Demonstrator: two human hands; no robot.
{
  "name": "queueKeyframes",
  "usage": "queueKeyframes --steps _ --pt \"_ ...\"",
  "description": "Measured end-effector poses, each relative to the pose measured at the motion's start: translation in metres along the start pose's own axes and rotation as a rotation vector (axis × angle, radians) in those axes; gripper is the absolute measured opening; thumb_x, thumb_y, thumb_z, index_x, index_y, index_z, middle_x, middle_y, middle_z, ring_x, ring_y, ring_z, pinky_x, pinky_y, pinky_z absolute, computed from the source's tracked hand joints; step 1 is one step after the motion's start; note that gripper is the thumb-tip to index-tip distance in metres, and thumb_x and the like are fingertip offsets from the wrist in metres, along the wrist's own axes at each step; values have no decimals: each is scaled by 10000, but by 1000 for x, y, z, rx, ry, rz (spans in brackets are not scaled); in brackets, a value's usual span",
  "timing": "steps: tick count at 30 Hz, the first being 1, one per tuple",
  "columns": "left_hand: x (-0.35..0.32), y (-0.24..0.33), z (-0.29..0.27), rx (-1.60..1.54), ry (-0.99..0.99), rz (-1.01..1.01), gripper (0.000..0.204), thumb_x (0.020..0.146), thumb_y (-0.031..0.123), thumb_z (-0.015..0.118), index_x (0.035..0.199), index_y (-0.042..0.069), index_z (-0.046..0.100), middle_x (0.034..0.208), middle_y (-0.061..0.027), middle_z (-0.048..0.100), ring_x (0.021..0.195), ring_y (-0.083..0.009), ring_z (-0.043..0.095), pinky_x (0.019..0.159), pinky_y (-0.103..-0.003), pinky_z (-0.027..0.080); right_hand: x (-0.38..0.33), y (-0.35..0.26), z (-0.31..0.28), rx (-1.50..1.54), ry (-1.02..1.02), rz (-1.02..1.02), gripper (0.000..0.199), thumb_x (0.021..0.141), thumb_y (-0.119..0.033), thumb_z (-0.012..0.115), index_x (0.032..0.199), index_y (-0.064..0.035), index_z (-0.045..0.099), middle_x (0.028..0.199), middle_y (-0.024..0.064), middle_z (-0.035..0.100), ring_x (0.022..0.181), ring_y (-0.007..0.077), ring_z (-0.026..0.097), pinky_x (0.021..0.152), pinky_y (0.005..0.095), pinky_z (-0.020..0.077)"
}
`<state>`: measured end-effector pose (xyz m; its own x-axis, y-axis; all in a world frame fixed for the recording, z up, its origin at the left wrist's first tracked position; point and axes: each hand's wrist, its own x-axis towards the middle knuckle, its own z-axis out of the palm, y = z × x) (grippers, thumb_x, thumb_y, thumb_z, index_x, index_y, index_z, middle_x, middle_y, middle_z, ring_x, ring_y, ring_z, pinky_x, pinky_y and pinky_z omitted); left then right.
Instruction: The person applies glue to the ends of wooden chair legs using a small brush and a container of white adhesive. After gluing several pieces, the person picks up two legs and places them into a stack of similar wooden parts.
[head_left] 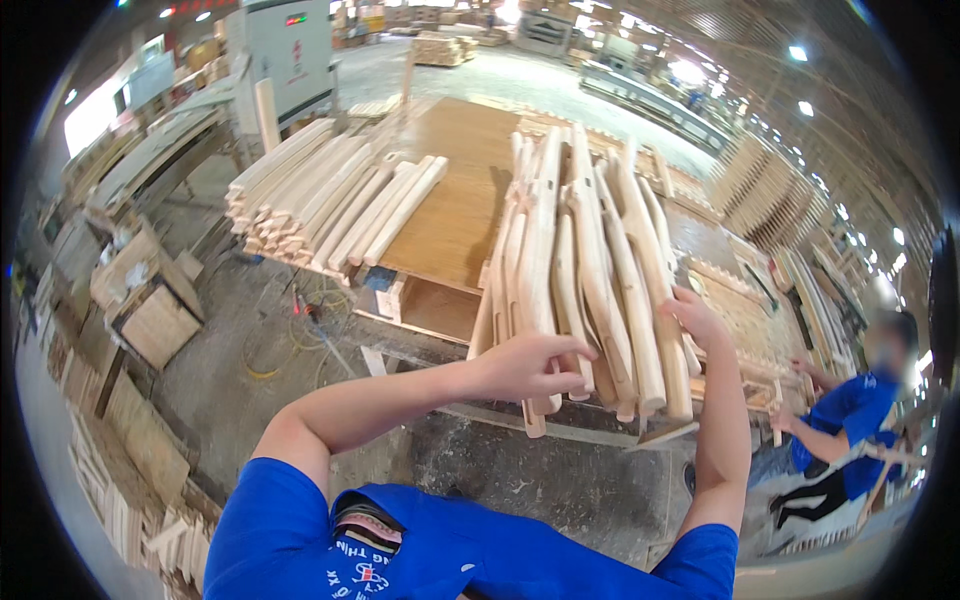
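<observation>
Bundle of pale curved wooden pieces (590,280), long axis pointing away from the fingers, gripped by left hand (530,368) and right hand (695,320), fingers curled around near ends.

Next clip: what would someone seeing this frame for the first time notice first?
The eye goes first to the bundle of pale curved wooden pieces at centre, gripped at its near end by the left hand and the right hand. Behind it to the left, a second stack of similar pieces lies on a wooden platform. At the right edge, another person in blue crouches low.
</observation>
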<state>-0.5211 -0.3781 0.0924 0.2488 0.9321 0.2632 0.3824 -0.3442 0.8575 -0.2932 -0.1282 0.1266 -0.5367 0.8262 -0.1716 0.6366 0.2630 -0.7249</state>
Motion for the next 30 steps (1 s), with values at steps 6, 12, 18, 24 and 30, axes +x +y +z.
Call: queueKeyframes --steps 6,12,18,24,30 --pt "-157 -85 2 66 297 -416 351 874 249 607 1167 61 572 805 -67 660 741 -144 636 687 -285 510 27 42 19 -366 -101 -158 498 875 -239 506 1289 32 455 1200 205 567 1100 266 546 930 382 414" --pt "-345 -106 32 253 502 -901 411 842 287 573 1191 73 532 892 -138 648 853 -315 632 753 -432 506 -6 -17 84 -223 -64 -260 443 896 -212 502 1296 -32 444 1189 171 561 1088 244 529 924 350 408" --pt "-501 -92 54 368 706 -1155 350 822 256 554 1112 65 515 872 -155 646 837 -371 626 690 -480 500 -115 -170 175 -143 -163 -531 497 906 -230 536 1359 -100 381 1260 163 516 1165 242 476 980 342 361" --pt "-613 -55 8 337 846 -1240 215 812 196 540 975 57 566 839 -163 640 837 -376 618 699 -480 487 -148 -284 316 -92 -764 -770 572 916 -247 570 1423 -167 317 1332 156 471 1242 240 423 1037 333 313" --pt "-709 -66 -62 531 779 -1114 162 824 230 535 884 96 603 820 -113 644 789 -332 621 664 -443 487 -96 -313 538 -460 -884 -628 525 896 -221 596 1354 -42 414 1255 171 538 1137 255 518 950 356 418"
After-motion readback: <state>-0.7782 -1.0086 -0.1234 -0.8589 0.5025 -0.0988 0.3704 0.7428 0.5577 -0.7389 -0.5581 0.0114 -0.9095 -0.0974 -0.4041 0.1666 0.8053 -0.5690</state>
